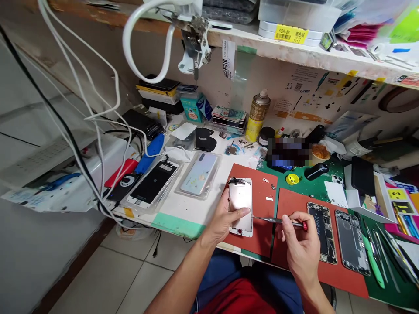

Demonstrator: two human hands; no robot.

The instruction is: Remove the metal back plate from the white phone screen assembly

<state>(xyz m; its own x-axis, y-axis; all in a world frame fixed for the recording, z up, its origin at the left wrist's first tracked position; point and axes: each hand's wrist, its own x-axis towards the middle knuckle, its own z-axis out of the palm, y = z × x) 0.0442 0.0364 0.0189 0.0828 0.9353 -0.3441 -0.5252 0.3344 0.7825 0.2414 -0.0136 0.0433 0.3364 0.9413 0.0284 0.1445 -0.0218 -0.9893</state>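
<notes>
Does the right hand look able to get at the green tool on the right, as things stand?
Probably yes, if the screwdriver in the right hand is put down first; only a flat-lying opened phone and phone housing lie between it and the green tool.

Cool white light, apparently from overhead, brightens a workbench (203,213) and gleams on a phone panel (239,200). Shade dims the wall (214,89) beneath a bright-edged shelf (294,53), while glare whitens a glossy sheet (98,152) at left. Wide-angle distortion stretches the edges, small print blurs, and 1 pixelated block (290,151) obscures detail right of center.
</notes>
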